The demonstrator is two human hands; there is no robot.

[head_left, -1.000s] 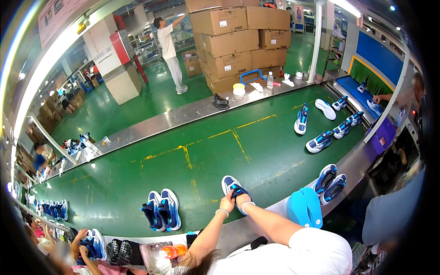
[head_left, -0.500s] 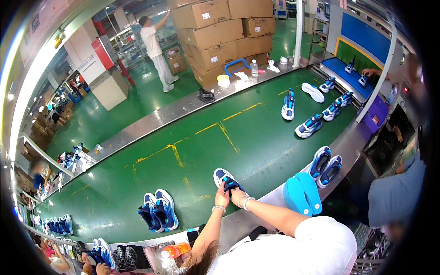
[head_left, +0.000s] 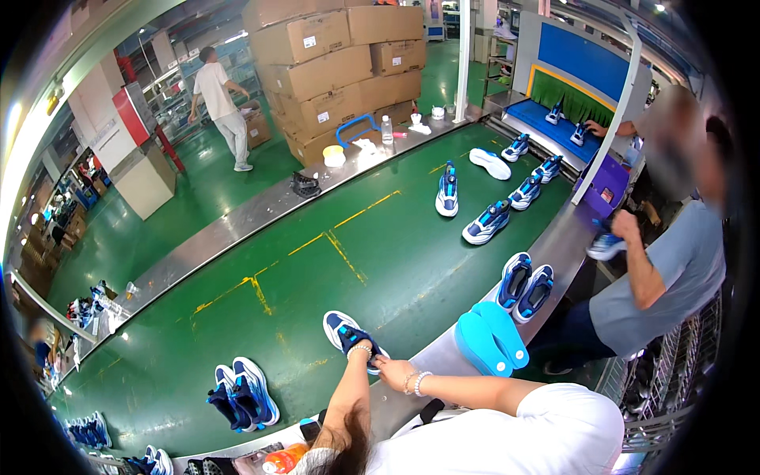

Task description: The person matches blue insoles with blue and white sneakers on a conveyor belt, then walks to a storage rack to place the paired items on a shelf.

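Note:
A single blue-and-white sneaker (head_left: 342, 331) lies on the green conveyor belt (head_left: 317, 269) near its metal front edge. My left hand (head_left: 359, 349) rests on top of the sneaker, fingers closed over its upper. My right hand (head_left: 390, 369), with a bead bracelet at the wrist, grips the shoe's near end from the right. Both forearms reach up from the bottom of the view.
A pair of blue sneakers (head_left: 241, 392) sits to the left on the belt, another pair (head_left: 526, 279) to the right. Turquoise soles (head_left: 491, 340) lie on the metal edge. A co-worker in a grey shirt (head_left: 661, 273) stands at right. Several sneakers (head_left: 487, 222) and stacked cardboard boxes (head_left: 340, 63) lie farther off.
Both hands have stayed on the sneaker. The view has swung, so the belt, the shoes and the co-worker at right now appear closer and shifted.

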